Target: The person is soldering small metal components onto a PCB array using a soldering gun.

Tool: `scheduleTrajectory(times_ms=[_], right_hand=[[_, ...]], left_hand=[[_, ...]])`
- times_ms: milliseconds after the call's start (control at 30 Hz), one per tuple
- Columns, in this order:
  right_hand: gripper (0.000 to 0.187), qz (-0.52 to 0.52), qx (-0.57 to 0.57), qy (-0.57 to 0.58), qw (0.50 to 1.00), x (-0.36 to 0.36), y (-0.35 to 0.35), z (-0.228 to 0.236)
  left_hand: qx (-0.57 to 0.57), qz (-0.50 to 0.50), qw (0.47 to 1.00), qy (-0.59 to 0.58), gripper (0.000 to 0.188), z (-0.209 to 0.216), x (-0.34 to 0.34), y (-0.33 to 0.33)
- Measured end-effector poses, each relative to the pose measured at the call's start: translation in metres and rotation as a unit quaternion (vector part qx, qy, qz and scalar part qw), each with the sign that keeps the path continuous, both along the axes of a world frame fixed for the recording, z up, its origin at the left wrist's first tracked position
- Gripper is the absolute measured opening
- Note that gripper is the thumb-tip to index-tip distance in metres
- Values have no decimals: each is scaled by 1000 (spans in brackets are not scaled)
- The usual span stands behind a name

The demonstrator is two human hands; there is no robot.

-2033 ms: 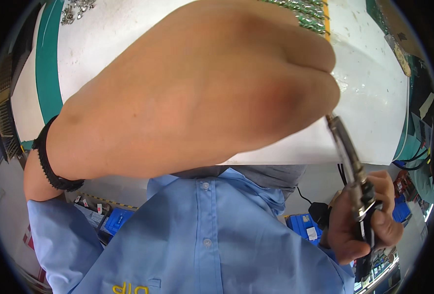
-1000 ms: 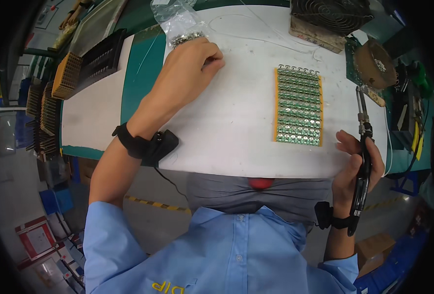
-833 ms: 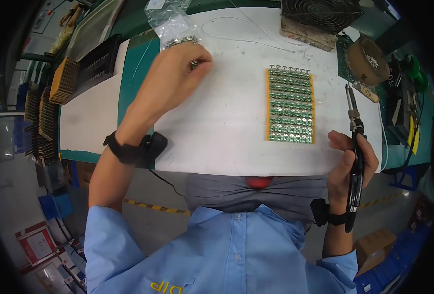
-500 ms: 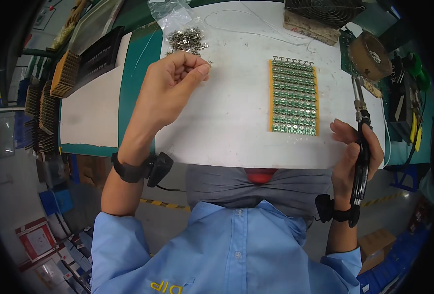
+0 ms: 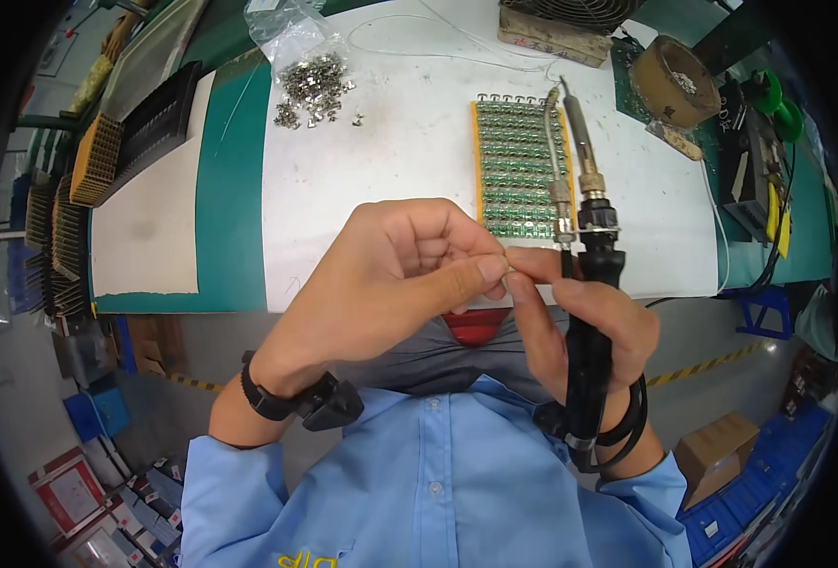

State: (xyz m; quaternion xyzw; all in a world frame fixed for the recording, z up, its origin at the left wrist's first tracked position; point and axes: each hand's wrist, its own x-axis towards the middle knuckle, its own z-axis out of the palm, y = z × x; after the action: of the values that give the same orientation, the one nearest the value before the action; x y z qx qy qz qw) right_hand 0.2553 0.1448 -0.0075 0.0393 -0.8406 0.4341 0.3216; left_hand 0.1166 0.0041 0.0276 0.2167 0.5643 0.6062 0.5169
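Note:
My left hand (image 5: 395, 275) is closed in a pinch over the near edge of the white work surface (image 5: 390, 161). What it pinches is too small to make out. Its fingertips meet those of my right hand (image 5: 617, 327), which holds a soldering iron (image 5: 597, 213) with a thin feed tube alongside. The iron points away from me, its tip up near the far right corner of a panel of small green circuit boards (image 5: 513, 170) with yellow side edges. At the far left lies a heap of small shiny metal parts (image 5: 315, 90), beside a clear plastic bag (image 5: 291, 33).
A round brown container (image 5: 674, 90) stands at the far right, near a dark fan (image 5: 570, 14). Thin wire (image 5: 438, 52) curls across the back. Black and yellow racks (image 5: 97, 161) stand at the left edge. Yellow-handled tools (image 5: 776, 213) hang at right.
My left hand has come from beside the metal parts toward me and right. My right hand has brought the soldering iron left, and the fingertips of both hands now meet.

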Motion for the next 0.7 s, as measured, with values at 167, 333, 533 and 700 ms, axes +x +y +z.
scheduleTrajectory(times_ms=[167,333,533,700], right_hand=[[23,-111,29,38,993,5,-9,-3],[26,-111,-28,75,991,21,-13,-16],[44,-248,-167,57,952,8,-44,-11],[42,-272,-216,51,936,2,-55,-11]], left_hand=[[4,49,996,-81,13,-11,11,1],[37,96,988,-118,18,-25,35,4],[186,174,956,-146,15,-39,66,18],[192,205,951,-127,12,-38,73,18]])
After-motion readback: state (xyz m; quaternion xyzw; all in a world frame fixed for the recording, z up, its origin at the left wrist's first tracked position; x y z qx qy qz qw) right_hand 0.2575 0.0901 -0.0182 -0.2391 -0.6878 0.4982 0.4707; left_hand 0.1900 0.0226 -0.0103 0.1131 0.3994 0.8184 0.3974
